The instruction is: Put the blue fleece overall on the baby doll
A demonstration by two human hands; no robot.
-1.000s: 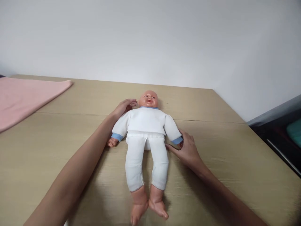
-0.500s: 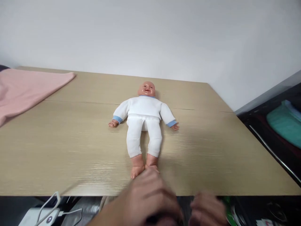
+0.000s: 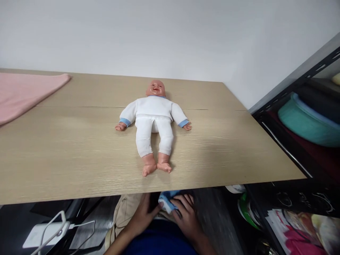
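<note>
A baby doll [image 3: 154, 124] in a white top and trousers with blue cuffs lies face up on the wooden table [image 3: 79, 156], feet toward me. Below the table's front edge, over my lap, a small blue-and-white fabric piece [image 3: 168, 200] is between my hands; its exact kind does not show. My right hand [image 3: 187, 216] is closed on its right side. My left hand [image 3: 145, 214] has its thumb against the left side, with the other fingers partly hidden under the table edge. Neither hand touches the doll.
A pink cloth [image 3: 26, 92] lies on the table at left. At lower left is a white power bank [image 3: 44, 235] with a cable. To the right, a dark shelf [image 3: 287, 156] holds a teal basin [image 3: 308, 122], with bags and papers lower down.
Both hands have moved from near the doll's feet and the table edge down to my lap, where the blue-and-white fabric piece now shows between them. My view has shifted right and down.
</note>
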